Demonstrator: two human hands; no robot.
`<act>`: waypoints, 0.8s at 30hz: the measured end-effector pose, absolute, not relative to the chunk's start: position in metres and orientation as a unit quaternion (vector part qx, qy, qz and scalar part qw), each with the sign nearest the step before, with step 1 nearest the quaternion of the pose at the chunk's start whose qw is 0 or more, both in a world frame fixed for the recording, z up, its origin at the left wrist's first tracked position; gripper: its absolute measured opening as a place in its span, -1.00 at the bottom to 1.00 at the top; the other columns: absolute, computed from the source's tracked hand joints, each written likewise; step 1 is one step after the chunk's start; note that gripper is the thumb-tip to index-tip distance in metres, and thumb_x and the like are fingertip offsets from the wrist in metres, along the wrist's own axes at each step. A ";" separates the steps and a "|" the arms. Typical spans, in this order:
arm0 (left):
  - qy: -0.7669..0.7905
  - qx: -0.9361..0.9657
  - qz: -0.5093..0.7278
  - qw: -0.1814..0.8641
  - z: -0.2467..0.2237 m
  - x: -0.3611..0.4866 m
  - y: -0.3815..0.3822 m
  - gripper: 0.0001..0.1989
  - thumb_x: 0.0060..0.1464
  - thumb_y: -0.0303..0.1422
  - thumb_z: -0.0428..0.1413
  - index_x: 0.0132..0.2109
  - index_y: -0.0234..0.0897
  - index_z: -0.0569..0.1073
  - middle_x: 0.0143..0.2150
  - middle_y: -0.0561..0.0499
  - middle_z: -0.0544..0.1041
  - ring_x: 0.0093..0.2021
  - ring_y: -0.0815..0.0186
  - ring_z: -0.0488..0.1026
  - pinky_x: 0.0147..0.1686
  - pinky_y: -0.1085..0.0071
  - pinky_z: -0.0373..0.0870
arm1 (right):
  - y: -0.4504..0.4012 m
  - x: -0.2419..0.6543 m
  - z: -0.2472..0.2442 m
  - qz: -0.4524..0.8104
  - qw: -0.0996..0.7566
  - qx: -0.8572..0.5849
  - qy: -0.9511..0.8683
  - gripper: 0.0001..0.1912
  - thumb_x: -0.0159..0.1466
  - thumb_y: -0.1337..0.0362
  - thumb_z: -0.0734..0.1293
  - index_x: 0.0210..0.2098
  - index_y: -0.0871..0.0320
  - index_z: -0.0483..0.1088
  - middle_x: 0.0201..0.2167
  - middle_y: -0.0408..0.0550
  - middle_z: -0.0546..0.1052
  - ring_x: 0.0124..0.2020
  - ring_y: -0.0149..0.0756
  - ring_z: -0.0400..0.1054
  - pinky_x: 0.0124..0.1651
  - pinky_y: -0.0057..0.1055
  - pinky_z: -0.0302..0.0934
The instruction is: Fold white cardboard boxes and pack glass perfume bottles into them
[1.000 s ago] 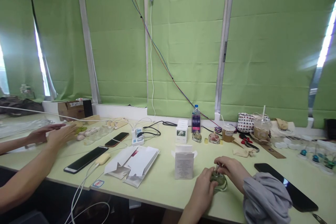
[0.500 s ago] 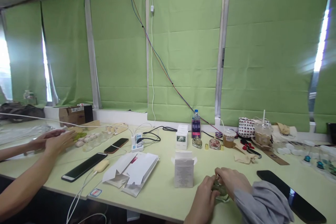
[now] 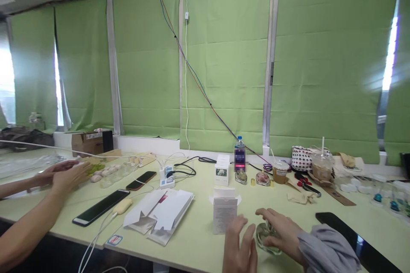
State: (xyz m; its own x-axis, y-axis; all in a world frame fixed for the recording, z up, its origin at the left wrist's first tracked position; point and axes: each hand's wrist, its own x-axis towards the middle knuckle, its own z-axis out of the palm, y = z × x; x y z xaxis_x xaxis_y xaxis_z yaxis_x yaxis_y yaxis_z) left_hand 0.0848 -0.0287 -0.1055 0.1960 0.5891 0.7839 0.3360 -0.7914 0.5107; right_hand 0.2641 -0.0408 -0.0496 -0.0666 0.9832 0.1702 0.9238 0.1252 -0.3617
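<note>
A clear glass perfume bottle (image 3: 263, 243) with a flower-like shape stands on the table near its front edge. My right hand (image 3: 286, 233) reaches over it from the right. Its index finger stretches past the bottle top and its thumb lies in front of the glass; the fingers are apart, and whether they touch the bottle is unclear. Just left of the bottle, my left hand (image 3: 238, 247) is raised with fingers spread and nothing in it. Behind that hand stands a small white box (image 3: 224, 217) with its top flaps open.
Flattened white boxes (image 3: 173, 211) and a phone (image 3: 101, 207) lie left. A black phone (image 3: 358, 239) is at the right. Behind stand a taller white box (image 3: 222, 169), a water bottle (image 3: 240, 155) and drink cups (image 3: 280, 172). Another person's hands (image 3: 65, 175) work at far left.
My left hand has come off the perfume bottle and moved left, its fingers spreading. My right hand's fingers have opened out, leaving more of the bottle visible.
</note>
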 end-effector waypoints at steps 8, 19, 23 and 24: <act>0.403 0.610 0.675 0.099 -0.072 0.037 -0.010 -0.53 0.16 -0.29 0.05 0.19 -0.13 0.12 0.27 -0.16 0.10 0.32 0.04 0.03 0.24 -0.06 0.03 | -0.030 0.279 -0.058 0.073 0.157 -0.645 -0.744 -0.59 0.03 0.41 0.24 -0.13 -0.04 0.35 -0.36 -0.13 0.54 -0.31 -0.15 0.39 -0.26 -0.30 0.17; 0.326 0.710 0.523 0.340 -0.069 0.031 0.013 -0.51 0.13 -0.34 0.03 0.21 -0.16 0.18 0.22 -0.10 0.28 0.20 0.14 0.25 0.12 0.24 0.23 | -0.054 0.294 -0.005 0.238 0.482 -0.573 -0.619 -0.50 0.20 0.04 0.25 0.07 0.06 0.12 -0.41 -0.16 0.41 -0.32 -0.20 0.41 -0.22 -0.26 0.34; 0.335 0.728 0.497 0.334 -0.069 0.037 0.003 -0.56 0.11 -0.43 0.00 0.15 -0.15 0.26 0.10 -0.08 0.38 0.07 0.17 0.33 0.03 0.26 0.29 | -0.059 0.289 0.000 0.341 0.568 -0.535 -0.524 -0.42 0.14 -0.06 0.32 0.04 0.04 0.15 -0.40 -0.17 0.40 -0.31 -0.21 0.41 -0.33 -0.32 0.38; 0.338 0.728 0.494 0.335 -0.070 0.038 0.001 -0.56 0.10 -0.44 0.00 0.15 -0.14 0.26 0.09 -0.08 0.38 0.06 0.17 0.34 0.02 0.25 0.29 | -0.060 0.287 0.001 0.349 0.576 -0.532 -0.513 -0.42 0.12 -0.07 0.34 0.03 0.04 0.17 -0.40 -0.17 0.40 -0.31 -0.21 0.41 -0.34 -0.33 0.38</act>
